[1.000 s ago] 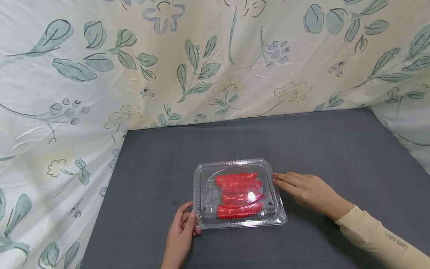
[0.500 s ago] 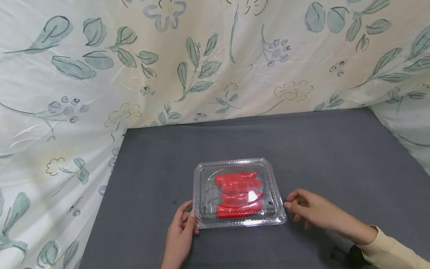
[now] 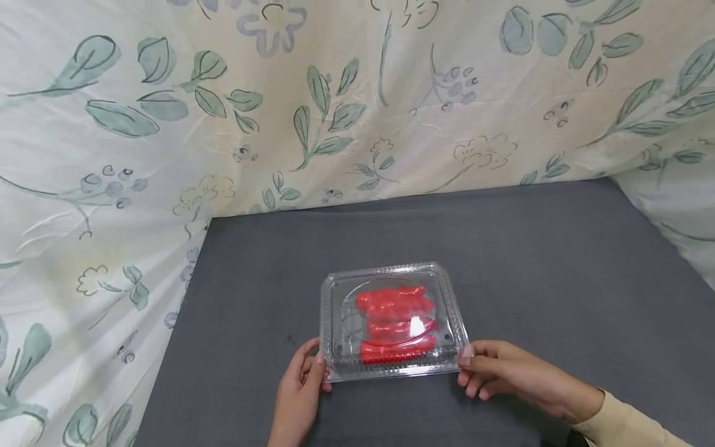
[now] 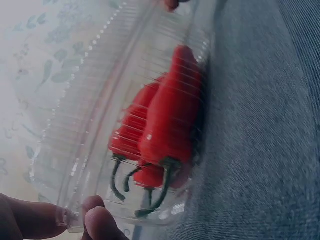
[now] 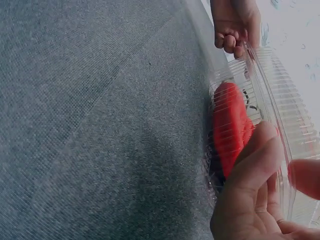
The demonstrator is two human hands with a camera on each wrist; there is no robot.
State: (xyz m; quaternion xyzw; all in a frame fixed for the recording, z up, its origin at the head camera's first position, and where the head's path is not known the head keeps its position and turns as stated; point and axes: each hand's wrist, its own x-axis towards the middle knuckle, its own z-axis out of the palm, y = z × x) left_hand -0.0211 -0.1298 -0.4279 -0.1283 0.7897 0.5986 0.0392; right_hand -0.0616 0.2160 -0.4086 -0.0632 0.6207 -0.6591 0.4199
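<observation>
A clear plastic clamshell container with its lid down sits on the dark grey cloth. Through the plastic show several red chili peppers; their green stems point toward the left hand in the left wrist view. My left hand pinches the container's near left corner between thumb and fingers. At the near right corner, my right hand pinches the rim, thumb on top and fingers below. Both hands also appear in the right wrist view, gripping the rim at opposite ends.
Dark grey cloth covers the table around the container. A pale curtain with leaf prints hangs behind the table and down its left side. Similar fabric borders the right edge.
My right hand has moved from the container's right side down to its near right corner, where it now pinches the rim. The left hand has kept its grip; the container stays nearly in place.
</observation>
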